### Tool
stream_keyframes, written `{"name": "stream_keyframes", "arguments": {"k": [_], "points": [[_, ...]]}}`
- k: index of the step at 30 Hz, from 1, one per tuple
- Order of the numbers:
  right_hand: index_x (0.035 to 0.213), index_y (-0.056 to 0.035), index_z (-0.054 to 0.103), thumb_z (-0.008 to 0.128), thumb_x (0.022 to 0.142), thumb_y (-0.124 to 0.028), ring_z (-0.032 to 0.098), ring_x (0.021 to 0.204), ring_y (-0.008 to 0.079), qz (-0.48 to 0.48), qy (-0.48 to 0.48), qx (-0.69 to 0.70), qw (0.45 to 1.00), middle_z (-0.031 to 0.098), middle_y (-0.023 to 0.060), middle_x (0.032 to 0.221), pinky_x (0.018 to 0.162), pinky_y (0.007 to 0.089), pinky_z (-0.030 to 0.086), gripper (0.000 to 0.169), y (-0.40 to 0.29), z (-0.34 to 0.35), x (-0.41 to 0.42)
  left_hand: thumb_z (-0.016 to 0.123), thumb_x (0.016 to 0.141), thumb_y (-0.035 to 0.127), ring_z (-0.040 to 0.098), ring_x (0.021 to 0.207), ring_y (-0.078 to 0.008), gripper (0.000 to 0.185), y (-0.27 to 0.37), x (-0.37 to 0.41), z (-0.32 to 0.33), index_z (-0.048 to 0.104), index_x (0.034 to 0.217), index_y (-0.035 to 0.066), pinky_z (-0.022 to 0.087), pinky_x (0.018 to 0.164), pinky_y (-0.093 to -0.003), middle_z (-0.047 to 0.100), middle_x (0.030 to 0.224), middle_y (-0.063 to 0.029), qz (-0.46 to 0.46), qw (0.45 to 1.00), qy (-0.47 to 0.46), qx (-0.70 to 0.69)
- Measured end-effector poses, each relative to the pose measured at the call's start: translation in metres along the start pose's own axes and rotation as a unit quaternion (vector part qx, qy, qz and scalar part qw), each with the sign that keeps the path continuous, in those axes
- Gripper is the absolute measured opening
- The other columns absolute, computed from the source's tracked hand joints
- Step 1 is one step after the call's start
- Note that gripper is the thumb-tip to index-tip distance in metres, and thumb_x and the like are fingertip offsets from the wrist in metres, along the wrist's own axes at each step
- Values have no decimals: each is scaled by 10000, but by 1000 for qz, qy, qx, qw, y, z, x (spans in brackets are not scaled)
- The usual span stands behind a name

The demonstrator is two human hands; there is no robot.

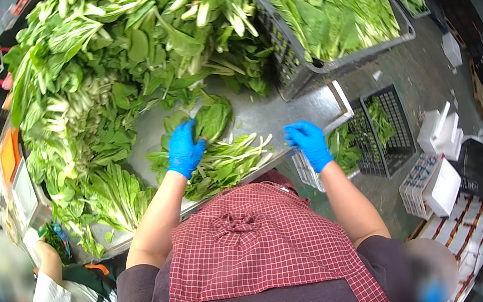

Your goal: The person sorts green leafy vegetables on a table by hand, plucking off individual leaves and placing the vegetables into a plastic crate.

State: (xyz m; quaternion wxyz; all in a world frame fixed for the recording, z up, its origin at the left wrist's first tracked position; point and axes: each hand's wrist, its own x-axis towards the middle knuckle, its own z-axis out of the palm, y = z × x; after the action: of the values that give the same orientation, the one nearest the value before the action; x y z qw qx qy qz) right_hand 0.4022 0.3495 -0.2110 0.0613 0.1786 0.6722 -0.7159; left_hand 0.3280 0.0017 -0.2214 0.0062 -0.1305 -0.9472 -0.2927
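Observation:
My left hand (185, 149), in a blue glove, is on a leafy green (215, 116) with broad dark leaves, which shows between its thumb and fingers. Below that hand, a loose row of greens with pale stems (228, 160) lies along the near edge of the metal table (259, 112). My right hand (309, 144), gloved in blue too, hovers by the table's right front edge with its fingers curled. Whether anything small is pinched in it cannot be told. A large heap of leafy greens (113, 62) covers the table's far and left parts.
A black plastic crate (286, 44) packed with greens stands at the table's right end. On the floor are another black crate (392, 127) with some greens, a white crate (308, 171) and white foam boxes (440, 131). A co-worker in a white sleeve (62, 293) is at my left.

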Motion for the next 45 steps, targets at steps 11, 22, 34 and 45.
{"name": "stream_keyframes", "arguments": {"k": [11, 22, 34, 45], "points": [[1038, -90, 607, 690, 901, -307, 633, 616, 148, -63, 4, 120, 991, 658, 53, 904, 491, 252, 459, 270, -105, 155, 136, 734, 778, 252, 547, 1123, -396, 596, 23, -31, -7, 533, 1306, 63, 433, 990, -453, 576, 1243, -200, -35, 994, -92, -39], [1161, -46, 569, 693, 864, -449, 675, 677, 199, 11, -39, 64, 997, 661, 87, 981, 525, 278, 491, 515, -112, 165, 160, 736, 798, 282, 530, 1169, -404, 651, 40, 118, -42, 467, 1317, -4, 437, 984, -454, 552, 1267, -243, -54, 976, 176, -114], [1143, -9, 613, 680, 846, -143, 606, 888, 189, -5, -86, 120, 989, 661, 70, 1046, 808, 323, 494, 333, -59, 175, 171, 605, 859, 205, 578, 1059, -459, 457, 47, 135, -29, 512, 1245, -21, 473, 886, -491, 614, 1131, -297, -87, 977, -24, -191], [1114, 53, 622, 732, 850, -216, 613, 798, 153, 64, -212, -58, 973, 665, 81, 913, 725, 303, 517, 392, -11, 163, 71, 642, 915, 305, 549, 762, -88, 397, 51, -19, -31, 605, 1129, -27, 468, 651, -270, 642, 914, -51, -197, 850, -138, -469]]}}
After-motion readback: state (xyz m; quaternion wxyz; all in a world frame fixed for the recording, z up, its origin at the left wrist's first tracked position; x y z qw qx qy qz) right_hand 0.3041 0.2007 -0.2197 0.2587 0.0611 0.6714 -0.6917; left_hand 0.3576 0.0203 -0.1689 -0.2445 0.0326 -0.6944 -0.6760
